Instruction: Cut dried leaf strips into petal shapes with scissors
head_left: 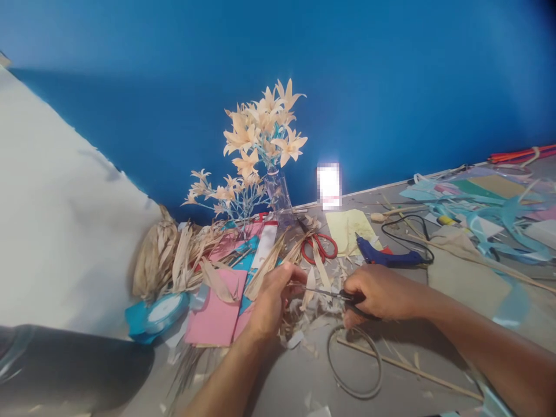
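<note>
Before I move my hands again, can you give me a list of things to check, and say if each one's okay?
1. Black-handled scissors held properly: ok, the right hand has the handles.
2. Left hand well away from the blades: not ok, its fingertips look very close to them.
3. What the left fingertips pinch: cannot tell, too small and partly hidden.
4. Glue gun put down: ok, it lies on its side, in neither hand.
5. Glue gun cool: cannot tell by looking.

scissors [346, 295] | black handles, slim metal blades | near-level, pointing left
</note>
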The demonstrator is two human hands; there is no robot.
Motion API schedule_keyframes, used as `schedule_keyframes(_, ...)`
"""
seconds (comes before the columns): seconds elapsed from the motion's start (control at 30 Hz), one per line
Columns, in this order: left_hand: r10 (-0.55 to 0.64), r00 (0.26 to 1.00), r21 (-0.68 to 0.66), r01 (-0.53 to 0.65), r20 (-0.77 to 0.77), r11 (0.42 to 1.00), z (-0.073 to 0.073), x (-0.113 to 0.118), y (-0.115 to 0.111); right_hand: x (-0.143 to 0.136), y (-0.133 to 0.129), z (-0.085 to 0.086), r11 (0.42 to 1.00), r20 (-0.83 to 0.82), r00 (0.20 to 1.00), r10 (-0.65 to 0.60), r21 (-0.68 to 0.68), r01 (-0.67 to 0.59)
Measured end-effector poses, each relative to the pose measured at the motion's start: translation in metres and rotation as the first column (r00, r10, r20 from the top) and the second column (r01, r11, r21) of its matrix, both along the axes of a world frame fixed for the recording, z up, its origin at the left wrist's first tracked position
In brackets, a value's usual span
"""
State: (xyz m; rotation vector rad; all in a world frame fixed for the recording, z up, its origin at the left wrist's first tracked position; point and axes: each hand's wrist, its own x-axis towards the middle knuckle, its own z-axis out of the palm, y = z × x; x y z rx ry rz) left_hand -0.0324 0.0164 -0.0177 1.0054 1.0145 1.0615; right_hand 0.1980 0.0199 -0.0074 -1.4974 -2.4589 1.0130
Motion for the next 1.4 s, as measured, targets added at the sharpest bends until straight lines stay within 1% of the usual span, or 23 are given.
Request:
schedule_keyframes(0.1,-0.085,0.987,-0.017,0.084,-0.133,0.996,0.001,-0.001,-0.001,-0.002,-0.003,-0.004,0.998,0.027,1.000,0.015,0.063,-0.016)
schedule_keyframes(0.17,-0.100,0.980,-0.060,0.090,-0.171,0.994,0.000,0.000,-0.003,-0.004,-0.004,-0.004,0.997,0.047,0.999,0.015,0.080,-0.018)
schedule_keyframes(0.23,-0.088,0.982,-0.095,0.073,-0.168,0.993,-0.002,0.002,-0.005,-0.005,-0.003,-0.003,0.996,0.077,0.997,0.012,0.082,-0.019)
schedule_keyframes(0.3,-0.043,0.990,-0.093,0.030,-0.134,0.995,-0.004,0.003,-0.005,-0.005,-0.003,-0.002,0.997,0.106,0.994,0.008,0.076,-0.016)
schedule_keyframes(0.33,-0.001,0.994,-0.077,-0.008,-0.112,0.997,-0.005,0.003,-0.004,-0.005,-0.003,-0.002,0.997,0.116,0.993,0.006,0.070,-0.014)
schedule_keyframes(0.47,0.205,0.978,0.008,-0.205,0.043,0.979,-0.006,0.000,0.005,-0.003,-0.002,-0.001,0.997,0.135,0.991,-0.015,0.083,0.004)
schedule_keyframes(0.53,0.245,0.962,-0.006,-0.246,0.124,0.969,-0.004,-0.001,0.008,-0.002,0.000,-0.001,0.990,0.133,0.988,-0.081,0.127,0.064)
schedule_keyframes(0.57,0.247,0.957,-0.025,-0.246,0.155,0.969,-0.004,-0.001,0.008,-0.002,0.001,-0.001,0.983,0.099,0.986,-0.137,0.138,0.122)
schedule_keyframes(0.6,0.241,0.954,-0.046,-0.236,0.177,0.971,-0.003,0.000,0.007,-0.003,0.002,-0.001,0.973,0.028,0.980,-0.197,0.126,0.192)
schedule_keyframes(0.63,0.229,0.954,-0.066,-0.220,0.192,0.973,-0.002,0.002,0.006,-0.004,0.003,-0.002,0.962,-0.086,0.964,-0.251,0.085,0.258)
schedule_keyframes(0.67,0.213,0.956,-0.084,-0.200,0.203,0.976,-0.002,0.004,0.003,-0.006,0.003,-0.003,0.952,-0.224,0.929,-0.294,0.017,0.305)
schedule_keyframes(0.7,0.192,0.958,-0.100,-0.174,0.213,0.980,-0.003,0.008,0.000,-0.008,0.003,-0.006,0.943,-0.361,0.873,-0.327,-0.065,0.327)
schedule_keyframes(0.73,0.166,0.960,-0.112,-0.144,0.224,0.983,-0.003,0.012,-0.004,-0.011,0.003,-0.008,0.936,-0.477,0.807,-0.349,-0.140,0.322)
schedule_keyframes(0.8,0.117,0.963,-0.138,-0.085,0.245,0.987,-0.005,0.020,-0.013,-0.017,0.000,-0.014,0.930,-0.609,0.704,-0.367,-0.221,0.293)
schedule_keyframes(0.87,0.078,0.960,-0.166,-0.033,0.270,0.986,-0.007,0.028,-0.019,-0.023,-0.004,-0.019,0.929,-0.657,0.657,-0.369,-0.264,0.259)
schedule_keyframes(0.93,0.061,0.956,-0.191,-0.006,0.286,0.982,-0.008,0.032,-0.023,-0.027,-0.007,-0.020,0.922,-0.671,0.632,-0.387,-0.290,0.256)
schedule_keyframes(1.03,0.019,0.957,-0.212,0.044,0.288,0.976,-0.010,0.034,-0.025,-0.028,-0.010,-0.015,0.903,-0.677,0.599,-0.428,-0.348,0.251)
schedule_keyframes(1.1,-0.038,0.955,-0.226,0.108,0.293,0.968,-0.011,0.032,-0.024,-0.026,-0.009,-0.010,0.888,-0.689,0.567,-0.451,-0.409,0.210)
schedule_keyframes(1.17,-0.082,0.948,-0.231,0.158,0.307,0.960,-0.010,0.030,-0.024,-0.024,-0.009,-0.007,0.880,-0.701,0.545,-0.461,-0.439,0.181)
schedule_keyframes(1.3,-0.116,0.927,-0.212,0.201,0.357,0.956,-0.008,0.027,-0.023,-0.021,-0.008,-0.003,0.878,-0.714,0.533,-0.455,-0.459,0.135)
schedule_keyframes(1.4,-0.153,0.925,-0.171,0.223,0.349,0.960,-0.008,0.026,-0.022,-0.021,-0.008,-0.003,0.882,-0.698,0.571,-0.433,-0.460,0.105)
